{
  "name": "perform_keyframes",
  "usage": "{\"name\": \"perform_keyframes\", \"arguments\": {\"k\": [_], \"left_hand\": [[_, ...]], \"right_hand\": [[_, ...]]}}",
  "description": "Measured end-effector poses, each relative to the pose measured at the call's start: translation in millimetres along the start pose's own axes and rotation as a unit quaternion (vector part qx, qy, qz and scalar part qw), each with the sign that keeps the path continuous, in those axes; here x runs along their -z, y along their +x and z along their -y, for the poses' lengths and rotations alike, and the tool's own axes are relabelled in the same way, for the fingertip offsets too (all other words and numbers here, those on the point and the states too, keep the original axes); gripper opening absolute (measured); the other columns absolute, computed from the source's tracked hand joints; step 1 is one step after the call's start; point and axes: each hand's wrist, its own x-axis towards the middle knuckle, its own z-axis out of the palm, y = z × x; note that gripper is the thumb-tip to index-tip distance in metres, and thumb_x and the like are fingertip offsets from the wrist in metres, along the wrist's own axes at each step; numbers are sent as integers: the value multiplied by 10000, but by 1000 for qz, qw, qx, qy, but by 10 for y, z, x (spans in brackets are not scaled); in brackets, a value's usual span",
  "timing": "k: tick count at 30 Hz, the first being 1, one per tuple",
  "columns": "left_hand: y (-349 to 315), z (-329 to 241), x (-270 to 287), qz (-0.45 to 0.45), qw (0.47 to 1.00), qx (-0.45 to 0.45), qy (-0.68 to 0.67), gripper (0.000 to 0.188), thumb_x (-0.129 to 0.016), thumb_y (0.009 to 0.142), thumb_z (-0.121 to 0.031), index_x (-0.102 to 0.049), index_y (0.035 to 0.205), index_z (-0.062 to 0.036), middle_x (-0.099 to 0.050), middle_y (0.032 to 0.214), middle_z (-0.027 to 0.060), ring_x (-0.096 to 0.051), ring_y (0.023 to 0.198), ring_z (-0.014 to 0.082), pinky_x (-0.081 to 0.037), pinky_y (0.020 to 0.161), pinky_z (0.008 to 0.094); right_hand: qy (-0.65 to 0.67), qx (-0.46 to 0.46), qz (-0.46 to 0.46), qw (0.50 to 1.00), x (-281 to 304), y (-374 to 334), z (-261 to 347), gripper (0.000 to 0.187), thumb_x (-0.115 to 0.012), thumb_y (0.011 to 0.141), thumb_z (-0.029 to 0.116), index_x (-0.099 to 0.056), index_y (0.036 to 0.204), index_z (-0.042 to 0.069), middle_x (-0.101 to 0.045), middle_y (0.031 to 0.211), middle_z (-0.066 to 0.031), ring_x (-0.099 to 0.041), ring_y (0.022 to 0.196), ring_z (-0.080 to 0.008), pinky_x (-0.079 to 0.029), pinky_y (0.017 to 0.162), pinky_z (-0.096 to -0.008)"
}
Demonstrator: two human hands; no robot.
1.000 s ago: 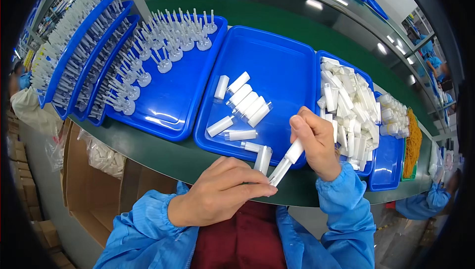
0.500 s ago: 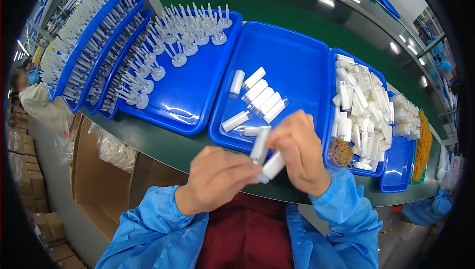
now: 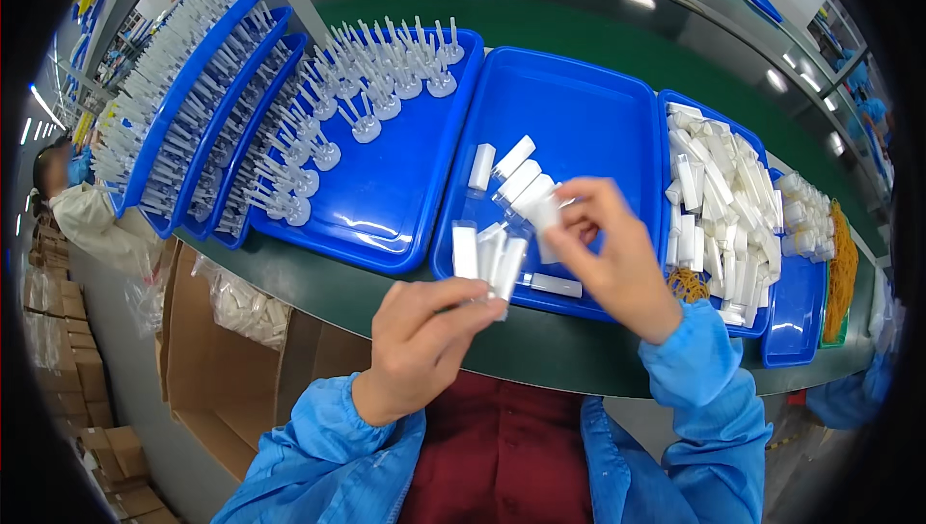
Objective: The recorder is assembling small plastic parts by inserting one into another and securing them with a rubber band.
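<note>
My left hand (image 3: 415,346) pinches a small bunch of white block-shaped pieces with clear plastic ends (image 3: 508,268) near the front edge of the middle blue tray (image 3: 569,90). The pieces stand roughly upright from its fingertips; how many it grips is hard to tell. My right hand (image 3: 617,259) is over the tray, its thumb and fingers closed on another white block-shaped piece (image 3: 548,235), partly blurred. Under and beside it lie several similar white pieces (image 3: 481,166) in the tray, some overlapped by the hands.
To the left, a blue tray (image 3: 376,196) bears clear stemmed parts, with stacked trays (image 3: 183,119) of them beside it. On the right are a tray of white pieces (image 3: 719,206), rubber bands (image 3: 844,273) and a smaller blue tray (image 3: 791,331). An open carton (image 3: 222,370) stands below the table's left edge.
My right hand has moved forward from beside my left hand to over the tray, with a white piece in its fingers. The pieces in my left hand now point more upright.
</note>
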Motion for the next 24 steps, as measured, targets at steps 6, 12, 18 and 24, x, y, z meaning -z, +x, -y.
{"name": "perform_keyframes", "arguments": {"k": [6,12,18,24], "left_hand": [[57,-184,-118,59,996,-48,-35,331,-750,729,11,-772,1031,-123,-727,1110,41,-664,804,190,-414,653,306],[97,-254,-174,79,994,-51,-51,345,-745,727,15,-769,1046,-114,-725,1128,40,-657,805,190,-412,660,309],[101,-273,-186,89,994,-54,-38,362,-741,722,16,-768,1059,-113,-723,1143,39,-649,795,189,-418,669,307],[29,-314,-225,67,995,-74,-4,347,-732,698,-6,-781,1024,-113,-712,1079,37,-649,803,186,-428,657,316]], "right_hand": [[299,-160,-111,934,30,-157,201,439,-526,1021,215,-460,1409,20,-625,919,-51,-597,867,-110,-476,818,-279],[251,-99,-132,954,68,-278,186,389,-598,1004,190,-498,1330,2,-648,916,-49,-581,883,-81,-437,825,-239],[221,-81,-137,962,71,-336,115,370,-648,980,154,-516,1284,-10,-633,878,-35,-582,868,-71,-438,796,-223],[174,-47,-156,971,32,-442,107,352,-696,923,80,-545,1229,-8,-651,873,-43,-599,868,-75,-451,829,-238]]}}
